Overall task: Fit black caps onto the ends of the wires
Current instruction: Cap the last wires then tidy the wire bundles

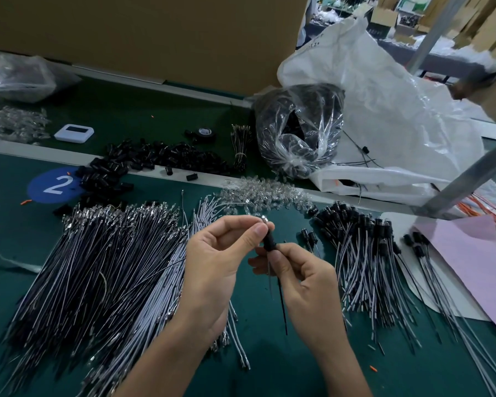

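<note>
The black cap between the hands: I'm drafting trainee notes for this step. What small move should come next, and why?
Probably push the black cap up the last bit until it seats. The right hand pinches the cap, the left hand pinches the clear tip just above it, and the wires hang below, so the parts look lined up but not fully joined.

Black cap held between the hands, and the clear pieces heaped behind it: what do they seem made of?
The black cap is probably moulded plastic, matte to satin: evenly dark with only a faint sheen. The clear pieces are likely transparent plastic, glossy: see-through, with bright glints. Glass cannot be ruled out.
</note>
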A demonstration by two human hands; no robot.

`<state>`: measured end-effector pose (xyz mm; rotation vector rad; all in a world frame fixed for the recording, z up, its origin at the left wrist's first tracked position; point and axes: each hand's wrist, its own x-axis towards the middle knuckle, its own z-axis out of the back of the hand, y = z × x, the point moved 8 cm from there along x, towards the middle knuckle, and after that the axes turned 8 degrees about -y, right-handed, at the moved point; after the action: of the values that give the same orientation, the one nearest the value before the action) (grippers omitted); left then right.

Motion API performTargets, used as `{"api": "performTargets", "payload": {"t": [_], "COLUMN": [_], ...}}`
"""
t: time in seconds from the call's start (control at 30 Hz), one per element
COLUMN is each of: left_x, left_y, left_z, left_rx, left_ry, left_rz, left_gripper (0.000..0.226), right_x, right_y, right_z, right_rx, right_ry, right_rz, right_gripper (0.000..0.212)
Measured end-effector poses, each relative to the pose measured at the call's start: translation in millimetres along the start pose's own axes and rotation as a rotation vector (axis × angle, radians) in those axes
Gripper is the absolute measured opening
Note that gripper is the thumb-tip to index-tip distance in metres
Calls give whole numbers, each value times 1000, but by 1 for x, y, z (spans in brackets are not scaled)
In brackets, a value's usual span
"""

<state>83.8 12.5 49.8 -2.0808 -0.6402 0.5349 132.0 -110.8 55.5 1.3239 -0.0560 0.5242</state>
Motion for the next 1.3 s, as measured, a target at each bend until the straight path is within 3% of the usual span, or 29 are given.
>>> {"api": "performTargets", "payload": {"t": [0.53,0.9,1.3], "left_x": [1,4,1], "left_y": [-1,6,5], "left_z": [1,1,2], "left_rx": [-32,-72,-12], "left_ry": [28,95,97], "left_rz": [9,112,80], "left_gripper": [23,27,23], "right_x": [2,3,2], "right_y": [6,7,7], "right_z": [-2,0,1], "right_rx": [-205,-222,-254], "right_ry": [77,97,104], "right_rz": [83,120,109], "right_gripper": [21,19,16]}}
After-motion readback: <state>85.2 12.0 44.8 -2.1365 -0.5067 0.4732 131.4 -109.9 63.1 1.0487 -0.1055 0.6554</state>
